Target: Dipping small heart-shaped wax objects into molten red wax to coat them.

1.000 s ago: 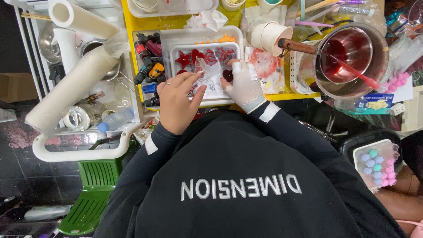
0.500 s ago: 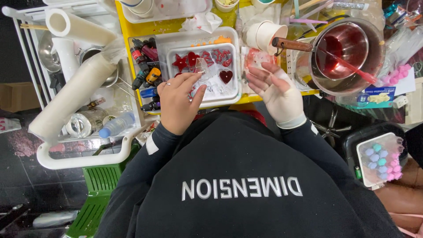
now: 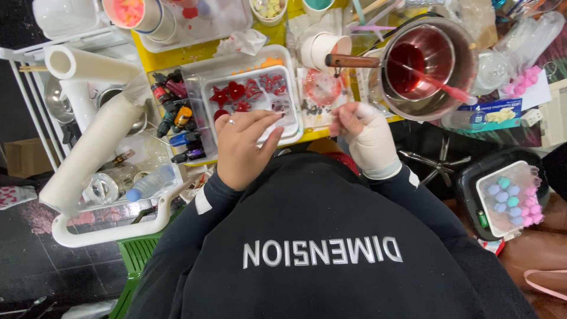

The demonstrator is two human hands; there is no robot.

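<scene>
My left hand (image 3: 243, 147) lies bare on the near edge of the clear tray (image 3: 292, 121), fingers spread flat and gripping nothing. Red star and heart shapes (image 3: 236, 94) sit in that tray, beyond my fingertips. My right hand (image 3: 367, 137), in a white glove, is just right of the tray, fingers curled together near a clear sheet with a red blob (image 3: 322, 90); I cannot tell whether they pinch anything. The pot of red liquid (image 3: 428, 65) stands farther right.
</scene>
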